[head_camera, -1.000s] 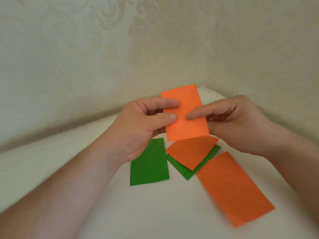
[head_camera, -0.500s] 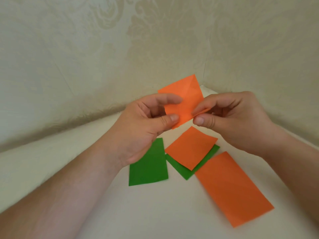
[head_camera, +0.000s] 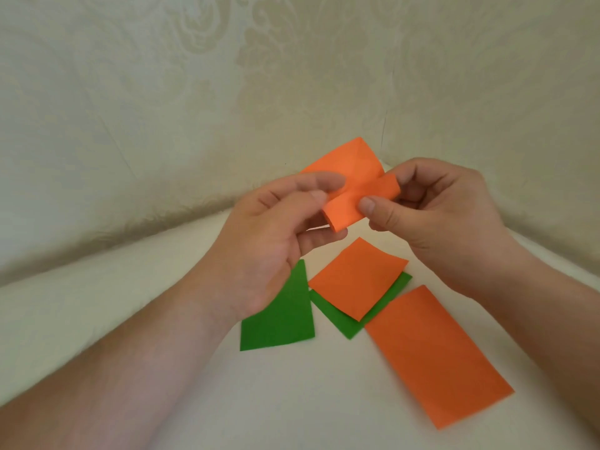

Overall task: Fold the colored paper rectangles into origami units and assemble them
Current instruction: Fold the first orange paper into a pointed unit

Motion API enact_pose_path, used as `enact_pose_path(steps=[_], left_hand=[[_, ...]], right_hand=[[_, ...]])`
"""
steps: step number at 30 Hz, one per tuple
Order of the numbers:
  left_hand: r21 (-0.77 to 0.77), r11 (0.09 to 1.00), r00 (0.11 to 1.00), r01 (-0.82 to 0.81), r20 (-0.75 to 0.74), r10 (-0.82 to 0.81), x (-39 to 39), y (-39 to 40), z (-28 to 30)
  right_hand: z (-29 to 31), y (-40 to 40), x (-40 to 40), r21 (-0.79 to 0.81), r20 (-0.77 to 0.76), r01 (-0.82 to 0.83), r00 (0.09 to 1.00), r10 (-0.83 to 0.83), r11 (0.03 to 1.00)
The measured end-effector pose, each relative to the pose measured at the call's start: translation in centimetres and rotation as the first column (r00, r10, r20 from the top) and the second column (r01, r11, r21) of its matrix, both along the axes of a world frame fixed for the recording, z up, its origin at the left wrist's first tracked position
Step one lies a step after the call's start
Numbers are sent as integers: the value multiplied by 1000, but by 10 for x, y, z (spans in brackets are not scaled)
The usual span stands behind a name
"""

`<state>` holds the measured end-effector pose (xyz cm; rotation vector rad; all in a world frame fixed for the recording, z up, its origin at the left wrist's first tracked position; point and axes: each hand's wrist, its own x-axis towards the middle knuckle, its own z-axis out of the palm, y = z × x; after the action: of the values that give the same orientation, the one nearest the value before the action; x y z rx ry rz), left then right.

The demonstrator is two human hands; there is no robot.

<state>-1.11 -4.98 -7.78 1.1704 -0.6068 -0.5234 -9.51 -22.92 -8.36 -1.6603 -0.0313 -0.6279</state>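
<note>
Left hand (head_camera: 276,241): we are pinching the held orange paper (head_camera: 354,186) at its left edge, centre frame.
Held orange paper: it is bending softly, light and easily creased; we judge edges the best hold.
Right hand (head_camera: 438,216): its fingers (head_camera: 368,204) are gripping the curled right end.
Bench (head_camera: 97,303): green rectangle (head_camera: 279,319) and orange rectangle (head_camera: 435,352) are lying below.
</note>
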Motion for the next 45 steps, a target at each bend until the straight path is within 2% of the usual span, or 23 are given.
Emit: enact_pose_path(steps=[3,5,10,14,17,22,27,33,35,38,40,45], left_hand=[[61,996,981,-64,188,51,0,0,-6],[87,988,969,-128,225,106,-1,-1,-7],[109,966,966,-232,139,217,0,-3,-6],[192,973,991,-131,37,126,0,-3,-7],[254,964,996,-79,70,63,-2,-4,-7],[234,964,987,-124,131,95,-1,-5,-8],[206,960,970,-192,188,154,0,-5,-9],[220,950,956,-222,242,168,-1,-6,-10],[227,957,973,-180,186,139,-2,-6,-9],[222,974,998,-48,-16,53,-2,-7,-6],[217,976,995,-5,-95,26,-2,-6,-4],[296,952,996,-78,70,60,0,-6,-9]], right_hand=[[1,2,0,16,2,3,1000,-3,1000],[2,4,-1,19,3,5,1000,-5,1000],[2,3,-2,40,-18,6,1000,-5,999],[3,4,-3,30,-37,1,999,0,1000],[3,4,-4,17,-48,14,999,-13,1000],[2,6,-3,38,-110,65,992,-60,997],[-1,7,0,110,-326,-35,943,69,993],[-3,7,-1,97,-326,-74,940,102,992],[-3,6,-1,99,-311,-79,945,107,992],[-3,6,-1,120,-303,-88,945,121,989],[-1,7,-2,141,-302,-97,944,136,985],[1,10,-3,141,-308,-94,942,134,986]])
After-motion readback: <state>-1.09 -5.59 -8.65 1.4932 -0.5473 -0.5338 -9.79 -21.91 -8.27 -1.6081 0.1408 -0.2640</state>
